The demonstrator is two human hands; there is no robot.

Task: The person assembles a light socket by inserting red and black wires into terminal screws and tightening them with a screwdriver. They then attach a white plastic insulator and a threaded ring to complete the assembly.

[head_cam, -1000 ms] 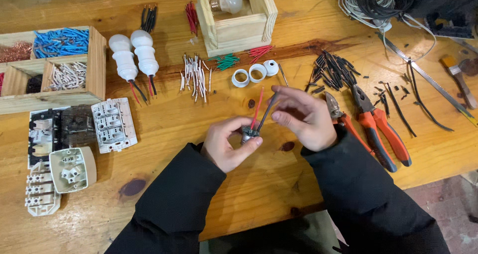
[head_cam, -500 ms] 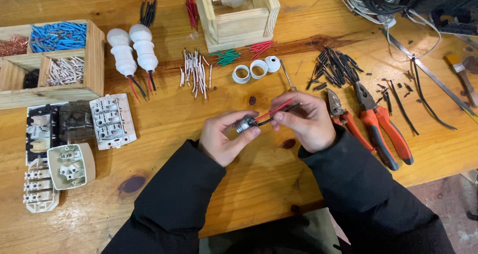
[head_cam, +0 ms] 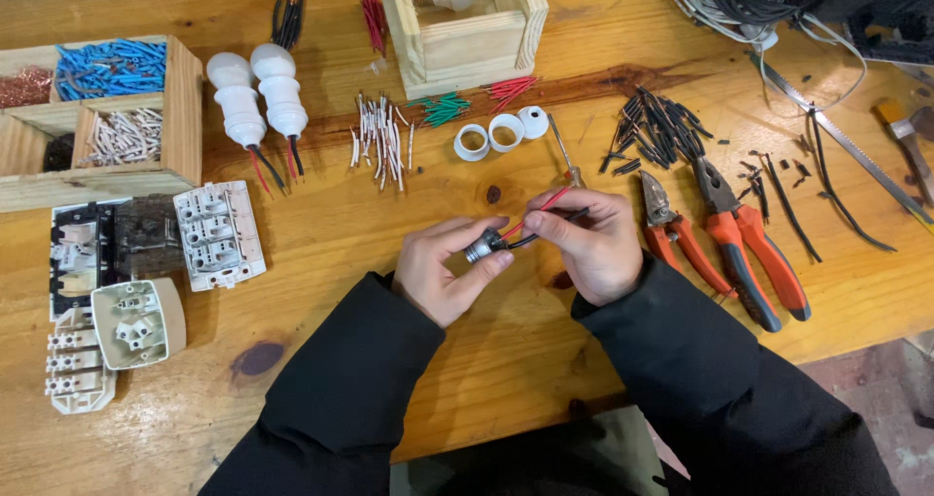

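Since half a second ago the red and black wires (head_cam: 545, 214) have swung lower toward the right while the hands barely shifted. The left hand (head_cam: 438, 272) grips a small metal lamp socket insert (head_cam: 484, 246) over the middle of the wooden table (head_cam: 321, 292), and the right hand (head_cam: 589, 248) pinches the wires running into it; they look seated, though fitting it into a white housing like the lamp holders (head_cam: 258, 92) seems left. Red-handled pliers (head_cam: 744, 238) lie right.
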